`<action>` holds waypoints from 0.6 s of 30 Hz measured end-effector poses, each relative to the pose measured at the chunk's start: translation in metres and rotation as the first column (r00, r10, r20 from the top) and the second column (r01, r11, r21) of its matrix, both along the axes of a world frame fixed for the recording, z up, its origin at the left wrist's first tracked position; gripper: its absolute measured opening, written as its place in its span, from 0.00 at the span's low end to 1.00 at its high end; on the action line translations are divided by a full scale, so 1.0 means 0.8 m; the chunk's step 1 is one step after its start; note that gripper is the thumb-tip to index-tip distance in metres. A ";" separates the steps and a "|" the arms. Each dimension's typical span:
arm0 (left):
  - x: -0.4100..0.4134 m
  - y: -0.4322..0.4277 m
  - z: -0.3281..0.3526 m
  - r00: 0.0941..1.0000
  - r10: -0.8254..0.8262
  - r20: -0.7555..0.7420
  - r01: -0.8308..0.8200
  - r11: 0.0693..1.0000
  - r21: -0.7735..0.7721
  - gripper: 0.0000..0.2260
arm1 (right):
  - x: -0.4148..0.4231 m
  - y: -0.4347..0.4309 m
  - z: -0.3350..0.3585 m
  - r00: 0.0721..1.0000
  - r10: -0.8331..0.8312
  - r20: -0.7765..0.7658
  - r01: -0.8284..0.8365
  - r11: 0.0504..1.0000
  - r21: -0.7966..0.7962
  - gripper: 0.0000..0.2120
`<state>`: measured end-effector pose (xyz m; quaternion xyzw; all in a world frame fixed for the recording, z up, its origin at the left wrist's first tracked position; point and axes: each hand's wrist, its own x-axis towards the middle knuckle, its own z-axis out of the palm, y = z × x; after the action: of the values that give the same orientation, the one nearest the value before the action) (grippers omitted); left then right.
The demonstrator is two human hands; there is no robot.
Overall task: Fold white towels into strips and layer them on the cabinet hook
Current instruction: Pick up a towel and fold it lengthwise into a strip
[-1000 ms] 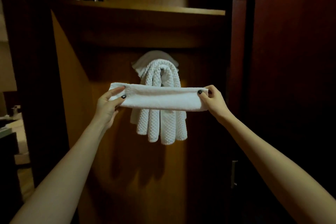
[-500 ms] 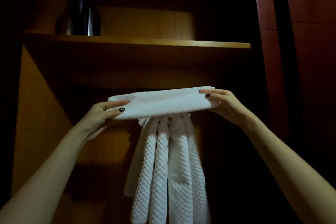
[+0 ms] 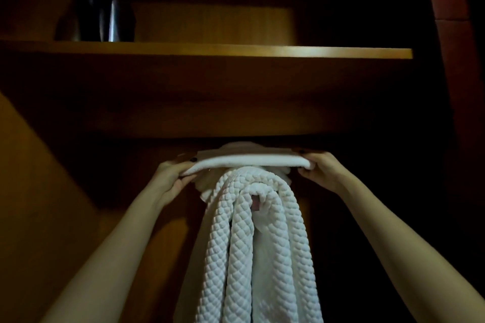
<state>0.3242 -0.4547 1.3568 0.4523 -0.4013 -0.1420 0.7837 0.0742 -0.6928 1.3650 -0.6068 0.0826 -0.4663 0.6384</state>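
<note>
Beneath the shelf [image 3: 236,53], left grip [image 3: 170,176] and right grip [image 3: 323,170] each pinch one end of the folded strip [image 3: 249,161].

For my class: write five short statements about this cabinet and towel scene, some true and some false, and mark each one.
1. The left hand and the right hand each grip one end of the folded towel strip. True.
2. The strip is held upright. False: it lies level, across the top of the hanging towels.
3. Textured white towels hang below the strip. True.
4. A dark vessel stands at the left of the wooden shelf. True.
5. The shelf is below the hands. False: it is above them.
</note>
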 end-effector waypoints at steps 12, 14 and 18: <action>0.005 -0.006 -0.074 0.983 -0.183 -0.032 0.184 0.982 0.037 0.14 | 0.008 0.023 -0.074 0.952 -0.053 -0.303 -0.024 0.969 -0.245 0.20; 0.001 0.000 -0.077 0.978 0.027 0.208 -0.050 0.993 0.105 0.14 | 0.004 0.028 -0.072 0.916 -0.227 -0.332 0.081 0.912 -0.402 0.20; -0.006 0.008 -0.062 0.672 0.385 0.632 -0.527 0.849 0.043 0.11 | 0.004 0.038 -0.057 0.874 -0.428 -0.229 0.236 0.787 -0.570 0.21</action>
<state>0.3195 -0.4479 1.3072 0.6439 -0.4835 0.1666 0.5691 0.0771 -0.6622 1.3195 -0.8049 0.1704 -0.4631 0.3295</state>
